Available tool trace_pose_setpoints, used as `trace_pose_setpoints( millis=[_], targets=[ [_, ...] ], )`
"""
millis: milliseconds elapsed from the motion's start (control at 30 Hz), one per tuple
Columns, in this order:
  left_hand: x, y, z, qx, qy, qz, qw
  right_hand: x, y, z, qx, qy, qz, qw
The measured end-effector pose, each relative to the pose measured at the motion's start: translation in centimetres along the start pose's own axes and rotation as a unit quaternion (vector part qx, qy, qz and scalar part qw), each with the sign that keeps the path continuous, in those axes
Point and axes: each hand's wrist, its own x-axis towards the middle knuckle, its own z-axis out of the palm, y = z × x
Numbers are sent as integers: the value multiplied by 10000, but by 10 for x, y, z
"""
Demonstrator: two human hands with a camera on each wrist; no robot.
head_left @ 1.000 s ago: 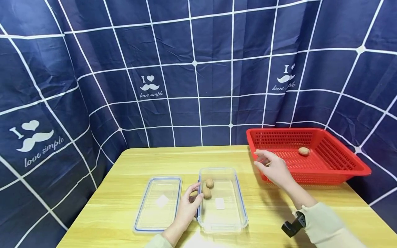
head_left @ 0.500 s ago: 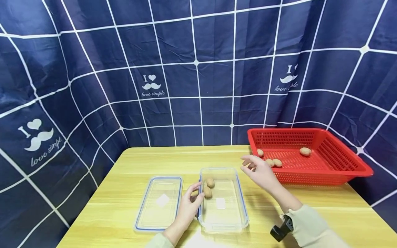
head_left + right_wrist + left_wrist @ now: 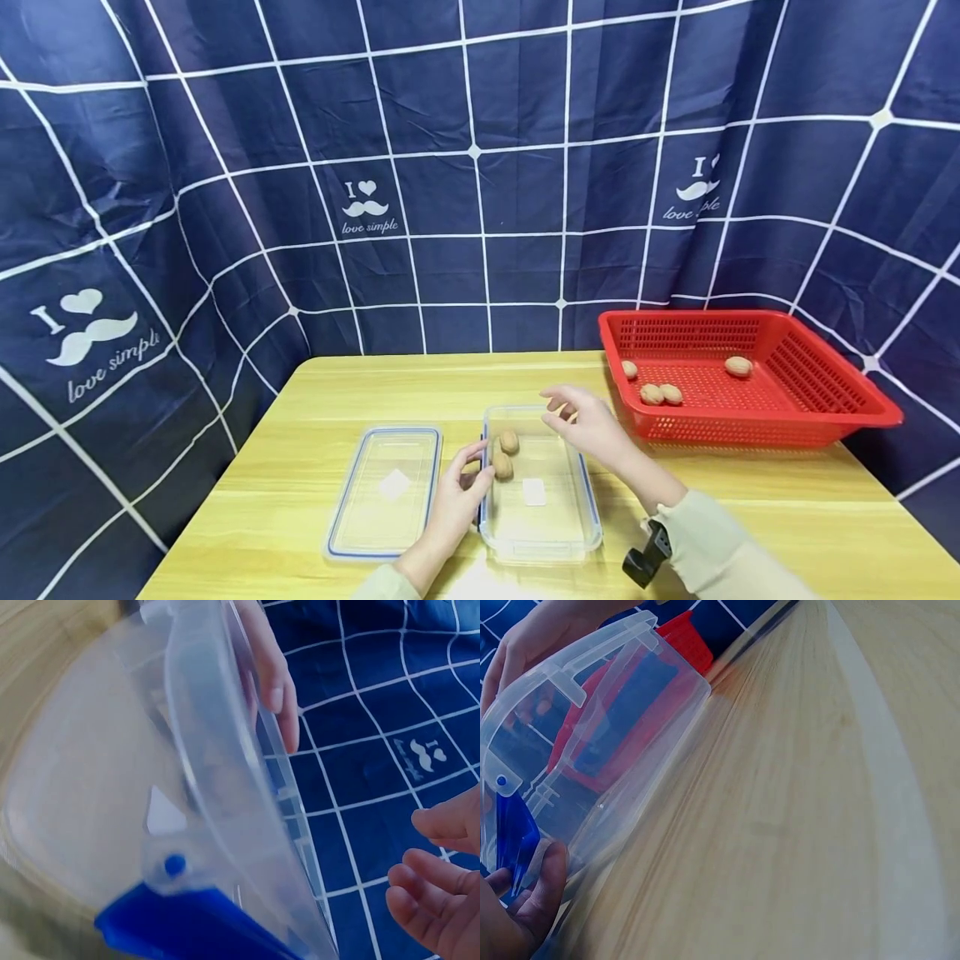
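A clear plastic food container [image 3: 551, 525] with blue clasps stands lidless on the table. In the head view two walnuts [image 3: 508, 442] lie against its left side. My left hand [image 3: 455, 493] grips that side; in the left wrist view its thumb [image 3: 549, 881] bends beside the blue clasp [image 3: 517, 836]. Over the container's far right part hovers my right hand [image 3: 588, 427], fingers loosely bent. Nothing shows between thumb and fingers of the right hand [image 3: 442, 877] in the right wrist view; its palm is partly out of frame.
A red perforated basket [image 3: 765, 423] stands at the back right, with several walnuts [image 3: 662, 394] in it. Left of the container lies its clear lid [image 3: 382, 508] with a blue seal. A navy checked curtain [image 3: 420, 275] rises behind the table [image 3: 262, 500].
My right hand has moved left, from the basket's near left edge to above the container, uncovering walnuts in the basket. The left hand has stayed at the container's side.
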Motion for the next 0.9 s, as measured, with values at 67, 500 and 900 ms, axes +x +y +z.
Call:
trace_pose_setpoints(
  millis=[67, 500, 900],
  targets=[
    [0, 1, 0, -38, -15, 5, 10000, 2, 0, 5, 11, -76, 21, 10000],
    [2, 1, -1, -117, -18, 20, 9999, 11, -7, 22, -291, -990, 120, 9946],
    [2, -3, 0, -300, -92, -34, 9995, 9, -7, 32, -628, -1729, 180, 9828]
  ],
)
